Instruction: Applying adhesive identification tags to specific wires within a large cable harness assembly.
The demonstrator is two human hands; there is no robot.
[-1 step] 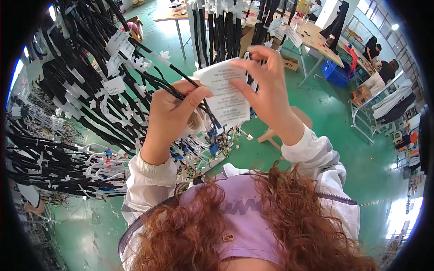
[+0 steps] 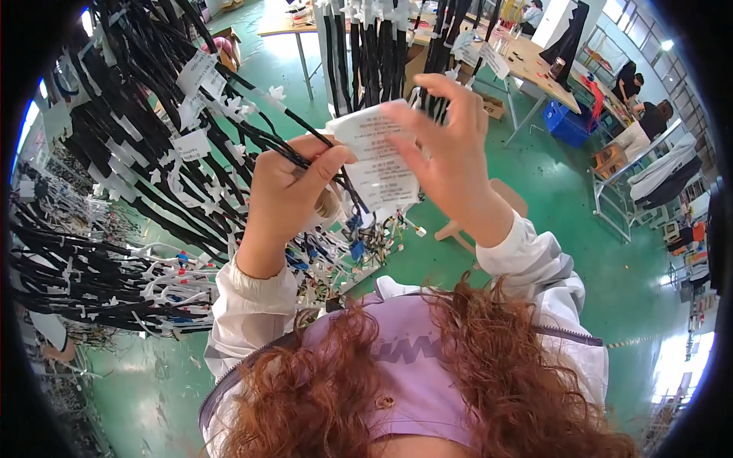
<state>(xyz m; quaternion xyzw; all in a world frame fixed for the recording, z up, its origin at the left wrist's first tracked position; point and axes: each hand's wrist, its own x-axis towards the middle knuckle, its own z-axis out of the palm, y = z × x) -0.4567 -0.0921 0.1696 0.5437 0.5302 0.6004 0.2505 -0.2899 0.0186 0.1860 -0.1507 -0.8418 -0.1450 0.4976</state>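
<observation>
My left hand (image 2: 284, 200) is closed round a few black-sheathed cables (image 2: 305, 131), thumb pressed over them, with the loose wire ends hanging below. A white strip of printed labels (image 2: 378, 156) stands beside its fingertips; what supports it is partly hidden. Part of a pale roll (image 2: 328, 204) shows under the hand. My right hand (image 2: 454, 160) is at the strip's upper right, thumb and forefinger apart and slightly blurred over its printed face. The other fingers are loosely bent.
Many black wire harnesses (image 2: 141, 164) with white tags and clips hang at the left; more harnesses (image 2: 374, 65) hang ahead. A work table (image 2: 534, 72), a blue crate (image 2: 569, 122) and a beige stool (image 2: 504, 200) are to the right. Two people (image 2: 649, 126) are at the far right.
The label strip has shifted slightly, and its lower edge is a little higher. My right thumb and forefinger have moved slightly over it. My left hand keeps its grip on the cables.
</observation>
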